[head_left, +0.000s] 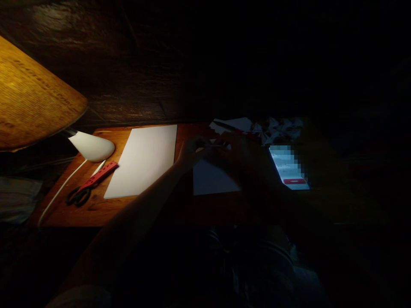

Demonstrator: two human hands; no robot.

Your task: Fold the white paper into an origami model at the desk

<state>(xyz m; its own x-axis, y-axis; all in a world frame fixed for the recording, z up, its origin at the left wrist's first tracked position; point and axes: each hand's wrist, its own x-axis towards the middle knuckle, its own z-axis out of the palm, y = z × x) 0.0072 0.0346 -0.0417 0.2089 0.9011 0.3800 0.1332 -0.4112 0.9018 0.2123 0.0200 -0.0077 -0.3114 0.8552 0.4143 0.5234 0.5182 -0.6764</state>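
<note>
My left hand (192, 149) and my right hand (236, 147) meet over the middle of the wooden table, fingers closed on a small piece of white paper (208, 145) between them. It looks folded, but shadow hides most of its shape. Beneath my hands lies a dim white sheet of paper (213, 177). Just beyond my right hand, a dark, narrow object (224, 125), too dim to name, rests across another white paper (239, 123). Several small folded paper shapes (276, 129) are gathered beside that.
Left of my hands lies a stack of white paper (146, 162). Black-handled scissors (78, 196) with a red patterned cover sit by the lamp base (94, 146), its cord and yellow shade (38, 98). A lit phone (289, 167) lies to the right. The wooden table (80, 216) meets a dark wall.
</note>
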